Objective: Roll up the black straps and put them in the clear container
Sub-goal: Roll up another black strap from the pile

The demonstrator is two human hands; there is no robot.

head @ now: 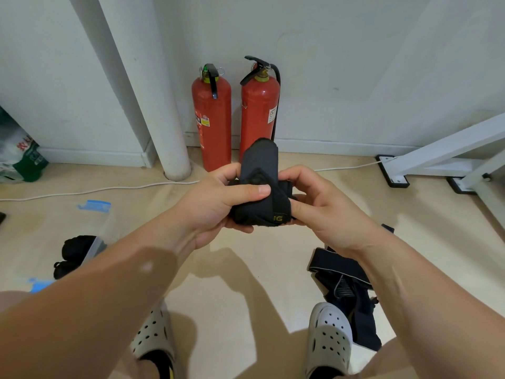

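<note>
black strap, part rolled, centre frame: left hand and right hand both curl fingers round it. clear container, lower left; loose straps, lower right.

Ahead: fire extinguishers against the wall.
Left: clear container.
Right: loose straps heaped.
Passage: floor between container and straps.

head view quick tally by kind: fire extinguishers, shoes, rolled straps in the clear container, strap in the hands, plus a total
fire extinguishers: 2
shoes: 2
rolled straps in the clear container: 2
held strap: 1
total: 7
</note>
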